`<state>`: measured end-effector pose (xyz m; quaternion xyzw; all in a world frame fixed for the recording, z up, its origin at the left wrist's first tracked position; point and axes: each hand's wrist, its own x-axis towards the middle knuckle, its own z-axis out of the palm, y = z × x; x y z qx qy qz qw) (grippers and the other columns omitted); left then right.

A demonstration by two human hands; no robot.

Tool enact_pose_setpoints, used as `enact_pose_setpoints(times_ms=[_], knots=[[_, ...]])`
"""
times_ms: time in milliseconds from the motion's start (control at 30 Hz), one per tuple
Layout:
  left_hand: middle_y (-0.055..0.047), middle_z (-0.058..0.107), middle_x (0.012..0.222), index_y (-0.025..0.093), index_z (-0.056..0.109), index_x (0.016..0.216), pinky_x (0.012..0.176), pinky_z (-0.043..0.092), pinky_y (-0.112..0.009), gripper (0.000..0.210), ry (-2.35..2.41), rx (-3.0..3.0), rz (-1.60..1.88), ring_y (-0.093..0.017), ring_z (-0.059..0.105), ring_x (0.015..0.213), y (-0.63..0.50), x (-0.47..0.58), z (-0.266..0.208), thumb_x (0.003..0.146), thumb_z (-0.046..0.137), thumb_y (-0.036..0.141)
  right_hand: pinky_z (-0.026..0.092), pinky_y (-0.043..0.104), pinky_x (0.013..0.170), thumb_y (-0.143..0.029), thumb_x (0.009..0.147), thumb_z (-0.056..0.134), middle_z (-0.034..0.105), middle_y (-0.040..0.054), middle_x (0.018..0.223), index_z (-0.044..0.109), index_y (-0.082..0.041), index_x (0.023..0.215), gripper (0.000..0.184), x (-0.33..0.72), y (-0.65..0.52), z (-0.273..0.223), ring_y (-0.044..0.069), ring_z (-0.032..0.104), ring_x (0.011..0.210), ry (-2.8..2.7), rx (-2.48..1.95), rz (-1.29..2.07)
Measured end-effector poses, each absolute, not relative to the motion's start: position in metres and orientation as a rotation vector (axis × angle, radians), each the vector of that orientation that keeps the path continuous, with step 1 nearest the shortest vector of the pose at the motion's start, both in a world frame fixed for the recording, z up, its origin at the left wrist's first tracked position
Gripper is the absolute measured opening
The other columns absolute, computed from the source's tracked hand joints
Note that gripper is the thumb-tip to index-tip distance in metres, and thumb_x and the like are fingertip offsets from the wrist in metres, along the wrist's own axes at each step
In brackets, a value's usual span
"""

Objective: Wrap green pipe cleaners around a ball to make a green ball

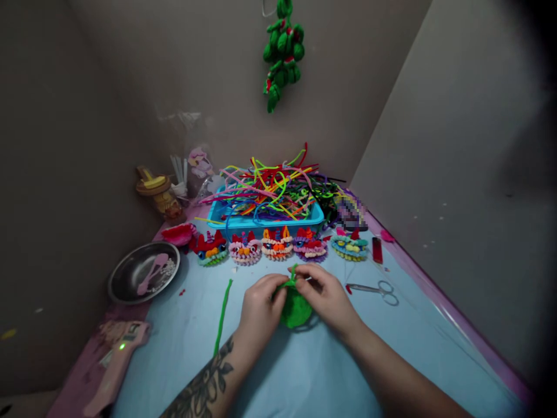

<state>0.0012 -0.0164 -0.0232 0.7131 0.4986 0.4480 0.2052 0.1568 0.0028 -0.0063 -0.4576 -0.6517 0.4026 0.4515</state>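
Between my two hands is a rounded green pipe-cleaner piece (296, 309), held a little above the blue table cover. My left hand (263, 303) is closed on its upper left edge, thumb and fingers pinched together. At the top, my right hand (324, 296) pinches the same piece, where a short green end sticks up between the fingers. The fingertips partly hide the spot where they grip. A loose green pipe cleaner (223, 316) lies on the cover to the left of my left hand.
Several colourful pipe-cleaner lion heads (277, 244) stand in a row behind my hands. Beyond them a blue tray (265, 223) overflows with pipe cleaners. Scissors (378, 289) lie at right. A metal bowl (124, 293) and a pink glue gun (114, 367) are at left. Green figures (284, 55) hang above.
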Motion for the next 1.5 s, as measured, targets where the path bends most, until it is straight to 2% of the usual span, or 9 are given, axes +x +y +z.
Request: enact_pose_setpoints(times_ms=[167,367,467,700,1067,1167,1233,1333,1500], knots=[[-0.005,0.073,0.088,0.018,0.07,0.087,0.076,0.052,-0.025,0.02,1.282,1.975,1.105,-0.015,0.067,0.08,-0.017,0.004,-0.02,0.077,0.056,0.007,0.038,0.025,0.056,-0.037,0.069,0.069,0.053,-0.0008,0.065,0.06,-0.016,0.066,0.023,0.168,0.017,-0.005,0.012,0.049,0.06,-1.433,-1.058,1.481],[-0.002,0.073,0.076,0.018,0.072,0.078,0.064,0.05,-0.022,0.017,1.262,1.811,1.023,-0.014,0.066,0.068,-0.021,0.012,-0.011,0.075,0.059,0.008,0.035,0.023,0.054,-0.037,0.062,0.076,0.052,-0.003,0.064,0.057,-0.016,0.064,0.028,0.161,0.016,-0.009,0.01,0.045,0.057,-1.194,-0.922,1.703],[-0.002,0.072,0.071,0.017,0.072,0.074,0.06,0.049,-0.022,0.014,1.272,1.761,1.0,-0.014,0.064,0.063,-0.024,0.015,-0.01,0.074,0.06,0.01,0.034,0.022,0.052,-0.039,0.063,0.075,0.049,-0.0047,0.061,0.055,-0.017,0.066,0.03,0.155,0.015,-0.01,0.009,0.042,0.053,-1.131,-0.944,1.663],[-0.004,0.075,0.082,0.019,0.073,0.082,0.069,0.053,-0.025,0.016,1.191,1.816,1.015,-0.016,0.068,0.074,-0.024,0.016,-0.011,0.076,0.061,0.011,0.032,0.022,0.05,-0.039,0.068,0.068,0.045,-0.0047,0.059,0.054,-0.017,0.068,0.026,0.155,0.022,-0.018,0.01,0.038,0.054,-1.139,-1.137,1.33],[-0.005,0.075,0.084,0.019,0.072,0.084,0.072,0.055,-0.025,0.015,1.172,1.932,1.005,-0.016,0.069,0.075,-0.023,0.011,-0.012,0.078,0.06,0.012,0.028,0.022,0.047,-0.041,0.068,0.065,0.04,-0.0068,0.056,0.052,-0.018,0.068,0.027,0.157,0.027,-0.029,0.009,0.033,0.048,-1.049,-1.178,1.261],[-0.006,0.074,0.087,0.019,0.07,0.086,0.075,0.055,-0.027,0.015,1.308,2.016,1.177,-0.017,0.069,0.079,-0.02,0.002,-0.011,0.079,0.058,0.013,0.034,0.021,0.048,-0.047,0.074,0.061,0.047,-0.004,0.062,0.053,-0.019,0.075,0.029,0.161,0.023,-0.025,0.011,0.044,0.053,-1.066,-1.166,1.298],[-0.007,0.073,0.091,0.019,0.068,0.09,0.079,0.055,-0.03,0.017,1.429,2.107,1.333,-0.018,0.068,0.085,-0.018,-0.006,-0.01,0.081,0.055,0.013,0.043,0.023,0.056,-0.05,0.077,0.06,0.059,0.0032,0.083,0.056,-0.019,0.094,0.036,0.164,0.017,-0.02,0.015,0.057,0.071,-1.15,-1.062,1.394],[-0.008,0.07,0.095,0.02,0.065,0.094,0.082,0.053,-0.033,0.018,1.496,2.234,1.439,-0.019,0.065,0.09,-0.018,-0.012,-0.008,0.082,0.054,0.012,0.051,0.03,0.071,-0.047,0.072,0.069,0.058,0.0095,0.117,0.051,-0.023,0.118,0.055,0.163,0.009,-0.017,0.019,0.062,0.09,-1.305,-0.882,1.596],[-0.011,0.063,0.11,0.022,0.059,0.11,0.091,0.048,-0.041,0.03,1.316,2.127,1.32,-0.023,0.058,0.105,-0.021,-0.009,-0.004,0.08,0.059,0.02,0.05,0.036,0.082,-0.037,0.075,0.065,0.069,0.0051,0.093,0.065,-0.02,0.098,0.028,0.158,0.012,-0.021,0.021,0.064,0.088,-1.374,-0.985,1.467]])
